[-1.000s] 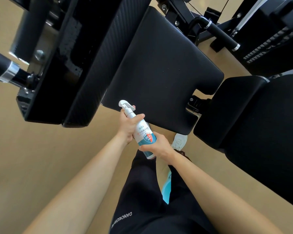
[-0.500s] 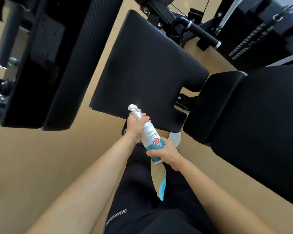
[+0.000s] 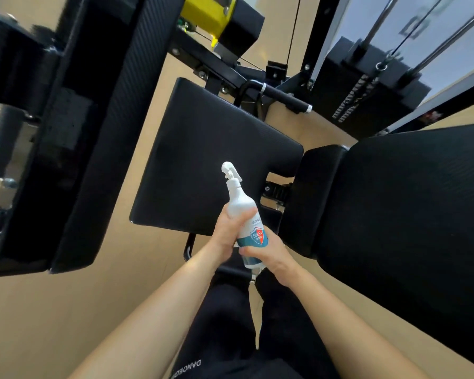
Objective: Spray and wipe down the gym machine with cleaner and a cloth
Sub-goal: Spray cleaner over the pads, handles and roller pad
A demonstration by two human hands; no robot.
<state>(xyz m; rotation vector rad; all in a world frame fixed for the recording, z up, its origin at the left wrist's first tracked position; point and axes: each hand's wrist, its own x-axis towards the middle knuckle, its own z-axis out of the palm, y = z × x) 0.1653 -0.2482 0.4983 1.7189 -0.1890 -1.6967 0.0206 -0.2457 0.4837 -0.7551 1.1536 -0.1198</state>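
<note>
The white plastic spray bottle with a blue and red label (image 3: 240, 199) stands almost upright between both hands. The left hand (image 3: 228, 233) has its fingers curled around the middle of the body. The right hand (image 3: 270, 253) clamps the lower part, just under the left fingers, with the thumb across the label. No finger is on the white trigger head (image 3: 229, 170), which stands free above the left fingers and points away from the person. I judge that this two-handed hold is for adjusting the grip or the nozzle, not for spraying yet. Just beyond the fingertips lies the flat black padded seat cushion with a woven texture (image 3: 203, 160); it is probably the first surface to wet. To the right of the right fingers is the long black back pad (image 3: 394, 220), and far to the left of the left fingers another black pad (image 3: 99, 132) stands tilted. I see no cloth near the fingers. Below the hands are black trousers (image 3: 230, 324) and a smooth tan floor (image 3: 39, 310). Behind the seat stand a black weight stack with cables (image 3: 367, 86) and a yellow part (image 3: 208, 12).
</note>
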